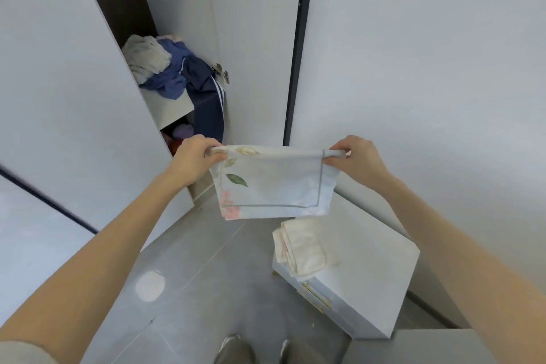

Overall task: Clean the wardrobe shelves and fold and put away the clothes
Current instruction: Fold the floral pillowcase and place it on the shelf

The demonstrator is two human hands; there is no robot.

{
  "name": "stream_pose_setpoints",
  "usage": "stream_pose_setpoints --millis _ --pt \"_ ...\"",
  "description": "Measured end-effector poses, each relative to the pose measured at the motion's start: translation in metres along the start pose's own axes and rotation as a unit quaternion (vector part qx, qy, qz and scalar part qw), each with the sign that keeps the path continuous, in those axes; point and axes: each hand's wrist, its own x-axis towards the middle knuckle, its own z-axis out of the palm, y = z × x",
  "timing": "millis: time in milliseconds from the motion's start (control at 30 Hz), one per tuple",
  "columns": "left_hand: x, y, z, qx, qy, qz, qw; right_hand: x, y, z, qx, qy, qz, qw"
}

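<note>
A pale blue folded cloth (274,183) with a leaf and flower print hangs in the air in front of me. My left hand (193,156) grips its top left corner and my right hand (359,158) pinches its top right corner. Behind it the wardrobe stands open, and on its shelf (168,111) lies a heap of unfolded clothes (165,68): white and blue pieces, with dark navy striped trousers (208,109) hanging over the shelf edge. A folded cream cloth (301,248) lies on a white box (366,275) at the lower right.
The open wardrobe door (74,103) stands close on the left, with a closed door with a dark handle strip (297,68) on the right. More clothes (181,131) show below the shelf. Grey tiled floor (192,275) lies between; my feet are at the bottom edge.
</note>
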Motion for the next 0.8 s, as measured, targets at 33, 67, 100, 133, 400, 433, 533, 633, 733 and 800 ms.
stream_pose_setpoints --millis 33,67,100,133,400,433,533,633,733,800 --pt "0.0 -0.006 -0.009 0.02 0.004 0.002 1.0 0.004 -0.009 0.004 -0.001 0.005 -0.025 1.0" --pt "0.0 -0.013 -0.018 0.023 0.007 -0.001 1.0 0.009 -0.017 0.008 0.01 0.009 -0.043 0.999" --pt "0.001 -0.02 -0.029 0.011 0.009 -0.006 1.0 0.014 -0.026 0.01 0.028 0.008 -0.052 0.998" --pt "0.003 -0.025 -0.042 -0.011 0.007 -0.014 1.0 0.019 -0.037 0.011 0.048 0.001 -0.051 0.998" --pt "0.024 -0.043 -0.133 -0.267 0.066 -0.095 0.957 0.06 -0.132 0.028 0.231 0.047 -0.044 0.971" --pt "0.029 -0.045 -0.144 -0.303 0.09 -0.101 0.943 0.065 -0.144 0.028 0.231 0.057 -0.057 0.97" --pt "0.05 -0.052 -0.178 -0.356 0.148 -0.109 0.916 0.085 -0.18 0.024 0.211 0.083 -0.113 0.967" --pt "0.074 -0.055 -0.214 -0.342 0.194 -0.075 0.916 0.11 -0.214 0.012 0.176 0.11 -0.164 0.964" --pt "0.104 -0.052 -0.253 -0.3 0.24 -0.051 0.922 0.142 -0.245 -0.004 0.148 0.14 -0.203 0.958" --pt "0.129 -0.051 -0.277 -0.264 0.265 -0.032 0.927 0.167 -0.265 -0.016 0.135 0.16 -0.218 0.953"
